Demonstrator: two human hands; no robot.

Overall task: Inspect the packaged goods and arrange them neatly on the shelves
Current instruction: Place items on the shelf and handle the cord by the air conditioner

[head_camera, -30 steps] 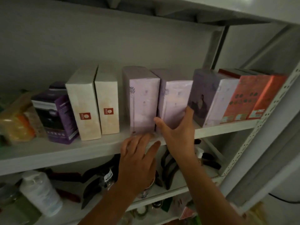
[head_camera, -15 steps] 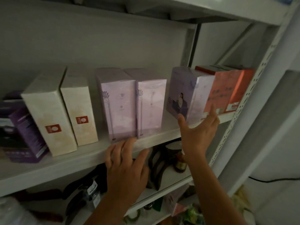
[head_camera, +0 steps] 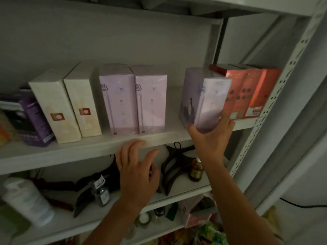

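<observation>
Boxes [head_camera: 120,99] mostly stand lined up on shelf [head_camera: 70,152]; my right hand [head_camera: 210,138] grips the skewed lilac box [head_camera: 207,99], not yet squared, left hand [head_camera: 138,174] spread, empty.

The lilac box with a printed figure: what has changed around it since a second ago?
The right hand moved right from the lilac pair and took hold of the figure box at its lower corner. The left hand stayed open by the shelf edge.

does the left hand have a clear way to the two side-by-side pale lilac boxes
Probably yes: the left hand is open at the white shelf edge; nothing stands before those pale lilac boxes.
</observation>
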